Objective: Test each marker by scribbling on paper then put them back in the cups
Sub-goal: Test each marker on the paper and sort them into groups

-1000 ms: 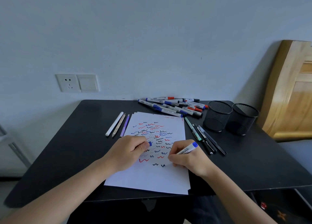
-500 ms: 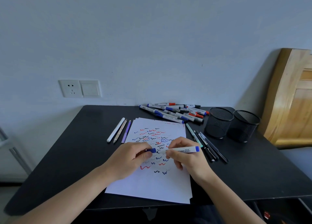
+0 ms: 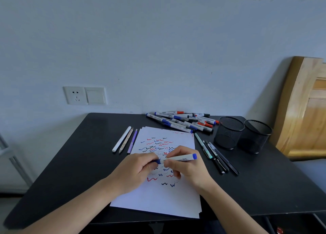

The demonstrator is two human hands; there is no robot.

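A blue marker (image 3: 178,158) lies level above the scribbled paper (image 3: 158,196); the right hand (image 3: 187,165) grips its barrel, the left hand (image 3: 139,170) pinches its cap end (blue); two mesh cups (image 3: 243,135) stand right on the tabletop (image 3: 70,163).

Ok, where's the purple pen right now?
In the head view, the purple pen lies on the black table along the left edge of the paper, with a tan pencil just left of it.
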